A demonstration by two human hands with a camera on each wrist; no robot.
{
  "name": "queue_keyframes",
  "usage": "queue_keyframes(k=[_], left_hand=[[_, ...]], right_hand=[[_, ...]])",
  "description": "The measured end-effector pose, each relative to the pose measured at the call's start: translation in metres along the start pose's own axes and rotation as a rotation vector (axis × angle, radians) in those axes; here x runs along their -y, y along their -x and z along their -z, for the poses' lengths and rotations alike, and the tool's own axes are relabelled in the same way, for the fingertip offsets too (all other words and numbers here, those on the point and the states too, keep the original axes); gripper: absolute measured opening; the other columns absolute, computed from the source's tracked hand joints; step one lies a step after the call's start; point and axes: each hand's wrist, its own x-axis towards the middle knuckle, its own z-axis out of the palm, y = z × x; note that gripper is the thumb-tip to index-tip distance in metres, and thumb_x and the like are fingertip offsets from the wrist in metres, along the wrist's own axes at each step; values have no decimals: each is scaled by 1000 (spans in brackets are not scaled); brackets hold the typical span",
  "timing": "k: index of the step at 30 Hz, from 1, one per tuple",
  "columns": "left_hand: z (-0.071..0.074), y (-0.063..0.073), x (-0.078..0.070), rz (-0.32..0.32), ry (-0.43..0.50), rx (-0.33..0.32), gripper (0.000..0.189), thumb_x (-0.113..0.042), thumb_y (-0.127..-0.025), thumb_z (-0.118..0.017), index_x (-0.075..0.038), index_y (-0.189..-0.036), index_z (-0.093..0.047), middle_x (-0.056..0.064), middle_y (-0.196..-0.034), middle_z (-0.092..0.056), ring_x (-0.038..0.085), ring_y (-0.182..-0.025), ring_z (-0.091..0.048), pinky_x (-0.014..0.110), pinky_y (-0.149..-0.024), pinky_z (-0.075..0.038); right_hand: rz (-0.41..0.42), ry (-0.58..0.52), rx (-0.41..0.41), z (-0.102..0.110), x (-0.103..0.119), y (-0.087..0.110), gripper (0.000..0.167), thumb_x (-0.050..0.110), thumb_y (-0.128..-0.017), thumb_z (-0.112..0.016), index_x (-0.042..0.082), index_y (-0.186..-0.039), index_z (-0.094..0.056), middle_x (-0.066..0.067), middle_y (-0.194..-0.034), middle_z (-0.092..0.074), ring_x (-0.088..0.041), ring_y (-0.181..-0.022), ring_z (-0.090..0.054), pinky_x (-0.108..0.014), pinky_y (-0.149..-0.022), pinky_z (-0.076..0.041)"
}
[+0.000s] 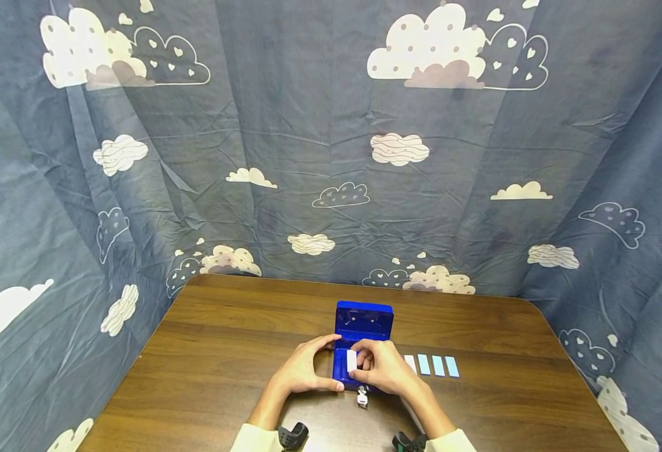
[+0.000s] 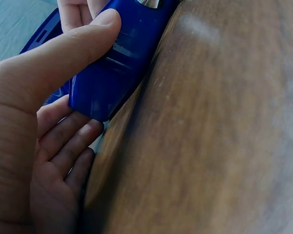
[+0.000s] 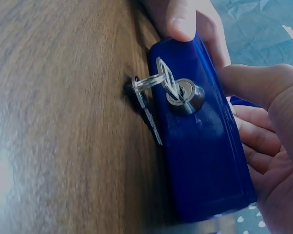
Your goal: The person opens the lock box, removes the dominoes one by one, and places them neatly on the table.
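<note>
A small blue metal cash box stands on the table with its lid raised at the back. My left hand holds its left side, the thumb pressing the front wall and the fingers reaching round the side. Over the open box, my right hand pinches a white rectangular tile between thumb and fingers. The right wrist view hides that tile behind the front wall. A key sits in the round lock on the front, and a second key hangs from its ring.
Right of the box lie another white tile, partly behind my right hand, and several light blue tiles in a row. The brown wooden table reaches back to a grey-blue cloud-print curtain.
</note>
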Motion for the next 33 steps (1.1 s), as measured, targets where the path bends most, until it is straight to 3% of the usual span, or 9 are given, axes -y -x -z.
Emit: queue_keyframes(k=[10,19,33], left_hand=[[-1,0,0,-1,-3,-3,96,-49,-70,-92,-22,-152,-50,-1,-135,-67,18,-122,-63,41,-109,-49],[1,-1,0,-26,-17,-11,96,-49,-70,-92,-20,-152,-50,0,-134,-68,19,-121,-64,42,-108,-49],[-1,-1,2,-13,-19,-9,97,-51,-69,-92,-22,-152,-50,-2,-134,-67,18,-122,-64,43,-108,-49]], right_hand=[[-14,-42,-17,10,-4,6,36,14,-78,-87,1,-108,-71,-3,-77,-67,0,-62,-56,-19,-56,-52],[-20,-7,-28,20,-8,10,37,16,-77,-87,2,-107,-71,-2,-78,-69,2,-62,-57,-19,-57,-53],[-5,7,-56,27,-7,17,35,13,-76,-87,2,-105,-71,0,-77,-66,-4,-64,-58,-18,-56,-50]])
